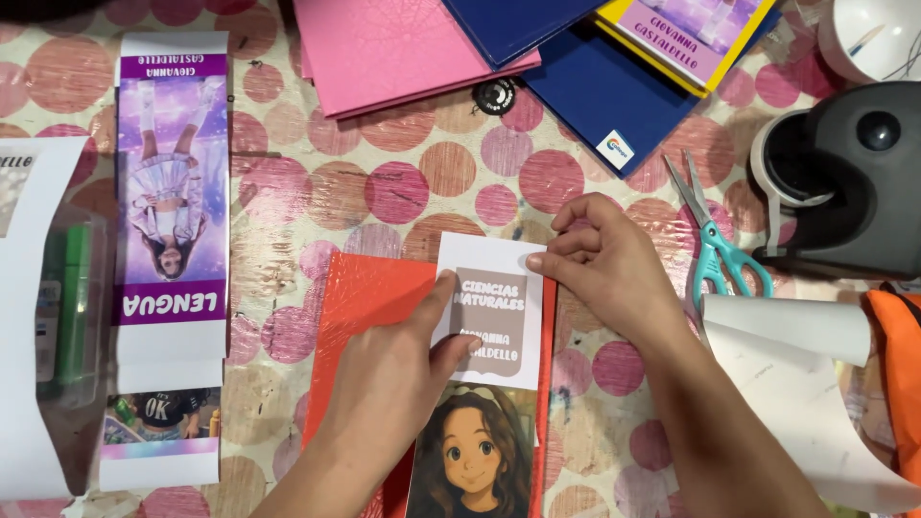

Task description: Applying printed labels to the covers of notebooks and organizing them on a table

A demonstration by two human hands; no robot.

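A red covered notebook [369, 288] lies on the dotted tablecloth in front of me. On it rests a long paper label [494, 297] with a white top, a brown panel and a cartoon girl picture lower down. My left hand [389, 384] presses flat on the label's left edge, thumb along its side. My right hand [604, 264] pinches the label's upper right corner between thumb and fingers.
A purple label strip [173, 192] lies at left beside a clear case of green markers [67, 297]. Pink [384, 48] and blue [595, 86] notebooks sit at the back. Teal scissors [715, 249], a black tape dispenser [844, 182] and curled white backing paper [796, 355] are at right.
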